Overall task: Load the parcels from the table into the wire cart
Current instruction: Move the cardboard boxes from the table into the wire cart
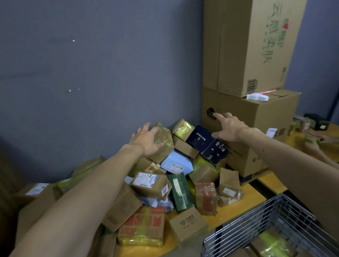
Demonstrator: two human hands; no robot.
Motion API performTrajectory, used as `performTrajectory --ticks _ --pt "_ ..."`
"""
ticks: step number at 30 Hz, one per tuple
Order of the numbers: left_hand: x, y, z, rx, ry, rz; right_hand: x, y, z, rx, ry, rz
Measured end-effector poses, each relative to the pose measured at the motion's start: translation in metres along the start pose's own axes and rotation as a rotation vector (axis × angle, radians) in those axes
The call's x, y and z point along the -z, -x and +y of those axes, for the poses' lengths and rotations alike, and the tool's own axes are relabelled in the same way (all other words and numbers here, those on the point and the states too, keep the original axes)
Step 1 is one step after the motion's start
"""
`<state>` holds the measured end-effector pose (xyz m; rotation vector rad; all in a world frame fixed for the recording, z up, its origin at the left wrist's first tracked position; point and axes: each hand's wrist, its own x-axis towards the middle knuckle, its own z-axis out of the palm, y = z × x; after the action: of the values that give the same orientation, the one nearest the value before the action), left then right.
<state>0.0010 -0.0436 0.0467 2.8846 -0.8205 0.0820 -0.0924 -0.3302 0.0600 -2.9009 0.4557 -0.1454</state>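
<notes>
The left hand (146, 140) lies with straight fingers (143, 128) against the side of a tape-wrapped parcel (163, 136) at the top of the heap, touching it without curling round it. The right hand (230, 127) is held with fingers spread and empty just above a dark blue box (204, 145). The remaining parcels (151, 183) are piled on the yellow worktop (231, 211) against the wall, and the wire cart (255, 221) stands at the worktop's near edge with a yellow-taped parcel (275, 247) already inside.
</notes>
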Motion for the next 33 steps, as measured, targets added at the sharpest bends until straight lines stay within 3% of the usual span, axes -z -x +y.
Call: performTrajectory --ticks 10,20,33 --pt "-0.006 -0.122 0.053 0.005 -0.006 -0.022 0.0 -0.104 0.075 0.025 -0.001 -0.016" --pt "-0.056 -0.202 0.112 -0.112 -0.026 -0.107 -0.042 -0.149 0.142 -0.036 -0.026 -0.123" --pt "-0.143 -0.305 0.103 -0.295 0.006 -0.262 -0.108 -0.205 0.156 -0.213 -0.094 -0.229"
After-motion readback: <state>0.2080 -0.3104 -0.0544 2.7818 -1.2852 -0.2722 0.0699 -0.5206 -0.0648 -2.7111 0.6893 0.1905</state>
